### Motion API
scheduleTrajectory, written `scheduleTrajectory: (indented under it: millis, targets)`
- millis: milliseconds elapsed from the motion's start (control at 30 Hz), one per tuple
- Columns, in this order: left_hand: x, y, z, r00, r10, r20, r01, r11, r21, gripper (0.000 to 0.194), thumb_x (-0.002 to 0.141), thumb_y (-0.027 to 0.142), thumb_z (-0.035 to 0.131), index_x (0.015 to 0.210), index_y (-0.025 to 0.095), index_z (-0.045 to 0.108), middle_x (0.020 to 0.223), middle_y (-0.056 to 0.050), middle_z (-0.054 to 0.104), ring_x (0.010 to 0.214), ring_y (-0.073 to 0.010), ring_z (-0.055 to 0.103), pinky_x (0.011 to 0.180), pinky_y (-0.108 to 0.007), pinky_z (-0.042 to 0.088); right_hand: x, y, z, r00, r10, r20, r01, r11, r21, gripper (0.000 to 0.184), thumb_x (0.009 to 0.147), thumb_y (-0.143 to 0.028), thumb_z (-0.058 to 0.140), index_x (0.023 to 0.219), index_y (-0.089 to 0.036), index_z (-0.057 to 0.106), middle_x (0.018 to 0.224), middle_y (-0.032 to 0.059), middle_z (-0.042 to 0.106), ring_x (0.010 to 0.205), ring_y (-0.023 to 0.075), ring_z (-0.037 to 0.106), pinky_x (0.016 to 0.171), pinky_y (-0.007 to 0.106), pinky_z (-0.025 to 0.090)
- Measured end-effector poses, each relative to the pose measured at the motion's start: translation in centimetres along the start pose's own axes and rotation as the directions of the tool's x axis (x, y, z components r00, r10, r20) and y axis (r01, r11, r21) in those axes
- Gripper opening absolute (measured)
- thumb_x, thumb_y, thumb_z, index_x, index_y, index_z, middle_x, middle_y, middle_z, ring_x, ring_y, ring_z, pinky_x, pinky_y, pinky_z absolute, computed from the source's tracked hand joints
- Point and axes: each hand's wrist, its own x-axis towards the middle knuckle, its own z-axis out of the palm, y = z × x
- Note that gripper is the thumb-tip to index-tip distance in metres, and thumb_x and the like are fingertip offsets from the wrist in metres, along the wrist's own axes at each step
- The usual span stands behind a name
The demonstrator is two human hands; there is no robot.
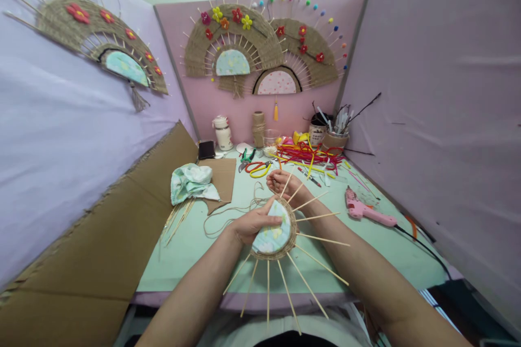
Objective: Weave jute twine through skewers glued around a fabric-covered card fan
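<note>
Over the pale-green cloth-covered tabletop point(195, 274), a half-round floral-cloth base point(280, 236) is gripped by the left hand point(247, 224); the right hand point(280, 182) half-curls, contents unclear; thin wooden sticks point(324, 239) radiate mostly bare; narrow brown-twine edging point(293, 232) is woven

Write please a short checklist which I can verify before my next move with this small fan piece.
1. Left hand grips the fan piece: ok, thumb on the fabric.
2. Sticks spread apart, not crossing: ok.
3. Twine lies straight: not ok, it curves in loose loops on the table.
4. Right hand holds the twine: cannot tell, the fingers are curled and the detail is too small.
5. Scissors well away from the hands: not ok, they lie just beyond the right hand.
6. Glue gun cool: cannot tell.
</note>
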Motion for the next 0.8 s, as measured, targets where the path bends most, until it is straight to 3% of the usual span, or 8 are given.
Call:
scheduleTrajectory:
  millis: [167, 333, 433, 633, 800]
  targets:
    - [0.0, 0.2, 0.2, 0.999, -0.025, -0.022, 0.026, 0.998, 0.06, 0.067, 0.068, 0.027, 0.075, 0.124, 0.027, 0.039, 0.079, 0.0, 0.062, 0.062, -0.014, 0.062, 0.056, -0.023, 0.047, -0.4, -1.7, -0.5, 1.0, 0.009, 0.014, -0.01, 1.0, 0.016, 0.022, 0.064, -0.021, 0.076, 0.082, -0.018, 0.063, 0.076, -0.0016, 0.064, 0.061, 0.0069, 0.058, 0.055, 0.018, 0.047]
    - [0.2, 0.1, 0.5, 0.991, -0.103, -0.083, 0.113, 0.984, 0.137, 0.064, 0.065, 0.028, 0.077, 0.12, 0.026, 0.044, 0.075, 0.001, 0.061, 0.054, -0.0094, 0.057, 0.048, -0.017, 0.041, -0.7, -4.8, -2.8, 0.99, 0.012, -0.139, -0.025, 0.996, -0.085, 0.019, 0.065, -0.022, 0.074, 0.079, -0.017, 0.062, 0.066, -0.0042, 0.058, 0.042, 0.0017, 0.039, 0.037, 0.014, 0.03]
    - [0.3, -0.1, 0.7, 0.983, -0.17, -0.067, 0.179, 0.967, 0.182, 0.064, 0.064, 0.03, 0.077, 0.119, 0.025, 0.045, 0.074, 0.002, 0.06, 0.051, -0.0083, 0.055, 0.046, -0.016, 0.04, -0.9, -6.2, -4.0, 0.989, -0.032, -0.146, 0.01, 0.988, -0.154, 0.021, 0.066, -0.025, 0.073, 0.081, -0.018, 0.062, 0.065, -0.0048, 0.057, 0.038, 0.0007, 0.03, 0.034, 0.015, 0.021]
    - [0.4, 0.2, 0.8, 0.98, -0.171, -0.099, 0.187, 0.965, 0.185, 0.063, 0.062, 0.031, 0.078, 0.117, 0.023, 0.047, 0.072, 0.002, 0.06, 0.053, -0.0087, 0.056, 0.047, -0.017, 0.04, -1.5, -6.6, -3.4, 0.953, -0.266, -0.146, 0.226, 0.944, -0.239, 0.025, 0.064, -0.031, 0.076, 0.083, -0.02, 0.064, 0.066, -0.0037, 0.057, 0.051, 0.0047, 0.045, 0.043, 0.016, 0.034]
    - [0.1, 0.9, 0.4, 0.985, -0.074, -0.156, 0.102, 0.978, 0.18, 0.06, 0.065, 0.03, 0.076, 0.118, 0.021, 0.048, 0.068, 0.003, 0.059, 0.05, -0.0076, 0.054, 0.047, -0.016, 0.039, -1.5, -6.6, -3.1, 0.935, -0.318, -0.155, 0.273, 0.927, -0.258, 0.024, 0.064, -0.034, 0.075, 0.08, -0.021, 0.064, 0.064, -0.0037, 0.055, 0.051, 0.0061, 0.044, 0.044, 0.019, 0.033]
